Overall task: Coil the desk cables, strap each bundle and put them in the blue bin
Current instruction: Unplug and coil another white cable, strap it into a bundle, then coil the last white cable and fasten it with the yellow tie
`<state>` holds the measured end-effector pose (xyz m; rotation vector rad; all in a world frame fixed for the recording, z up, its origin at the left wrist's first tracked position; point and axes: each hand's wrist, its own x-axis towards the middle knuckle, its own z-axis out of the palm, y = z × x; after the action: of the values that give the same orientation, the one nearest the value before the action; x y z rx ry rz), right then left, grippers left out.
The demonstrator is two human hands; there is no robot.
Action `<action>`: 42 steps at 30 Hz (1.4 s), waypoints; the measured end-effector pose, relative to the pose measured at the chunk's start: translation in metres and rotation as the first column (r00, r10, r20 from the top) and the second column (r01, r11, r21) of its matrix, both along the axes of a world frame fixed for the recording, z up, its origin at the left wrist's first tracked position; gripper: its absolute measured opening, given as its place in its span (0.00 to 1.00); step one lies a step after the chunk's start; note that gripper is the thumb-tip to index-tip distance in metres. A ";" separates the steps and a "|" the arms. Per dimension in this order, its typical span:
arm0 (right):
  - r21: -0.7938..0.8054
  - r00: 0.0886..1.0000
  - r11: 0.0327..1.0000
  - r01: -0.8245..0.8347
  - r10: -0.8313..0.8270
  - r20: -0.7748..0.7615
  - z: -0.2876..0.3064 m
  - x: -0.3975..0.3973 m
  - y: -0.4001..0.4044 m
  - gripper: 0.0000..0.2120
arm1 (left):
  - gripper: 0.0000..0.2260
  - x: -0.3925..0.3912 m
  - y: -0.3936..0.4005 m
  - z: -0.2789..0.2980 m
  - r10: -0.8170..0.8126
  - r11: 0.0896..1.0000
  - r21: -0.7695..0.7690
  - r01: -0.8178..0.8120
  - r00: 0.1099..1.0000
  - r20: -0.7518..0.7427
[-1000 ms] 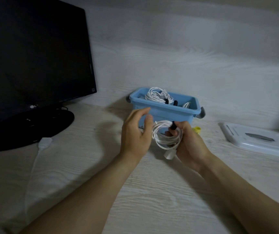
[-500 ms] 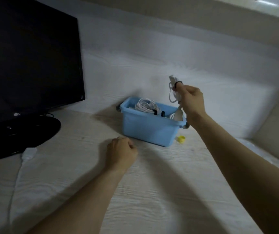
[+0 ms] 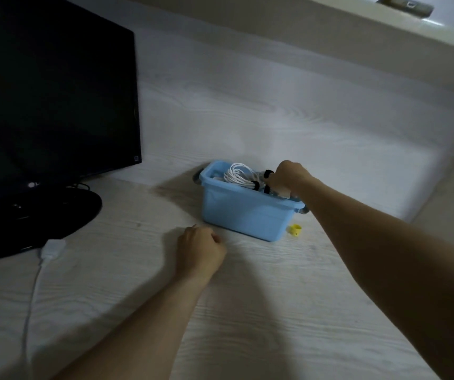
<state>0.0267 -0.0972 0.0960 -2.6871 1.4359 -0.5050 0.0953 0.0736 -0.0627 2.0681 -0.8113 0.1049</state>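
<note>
Since the earlier frame, right hand (image 3: 289, 175) has lowered from above the bin (image 3: 243, 215) into its right end, fingers curled on a strapped white bundle (image 3: 271, 185) now inside the bin beside another bundle (image 3: 238, 175). Left hand (image 3: 199, 248) rests on the worktop (image 3: 247, 311) just near of the bin, fisted, holding nothing. One white cable (image 3: 37, 283) lies uncoiled at left, by the monitor (image 3: 50, 91).

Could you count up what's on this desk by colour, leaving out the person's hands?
Blue: 1, the bin
White: 2, the coiled cable in the bin, the loose cable on the desk
Black: 1, the monitor
Yellow: 1, the small ring
Total: 5
</note>
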 end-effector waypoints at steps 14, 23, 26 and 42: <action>0.073 0.914 0.989 -0.131 0.149 -0.377 0.003 -0.036 0.039 0.24 | 0.10 -0.002 0.004 0.005 -0.007 1.000 -0.002 0.006 1.000 -0.025; -0.180 0.826 0.881 -0.437 0.473 0.307 -0.100 -0.074 0.114 0.05 | 0.07 -0.005 0.002 0.010 -0.014 0.971 -0.239 0.013 1.000 -0.001; 0.052 0.872 0.897 -0.440 0.412 0.266 -0.150 -0.084 0.149 0.08 | 0.07 -0.023 0.015 0.017 -0.029 0.961 -0.271 0.055 0.994 0.101; -0.069 0.785 0.842 -0.535 0.525 0.328 -0.149 -0.095 0.206 0.07 | 0.14 0.023 0.218 0.077 -0.317 0.629 0.742 0.234 0.948 -0.030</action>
<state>-0.0681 0.1086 -0.0528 -2.6367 0.5505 -0.8221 0.1183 0.2918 0.0142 2.6672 -1.4051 -0.3597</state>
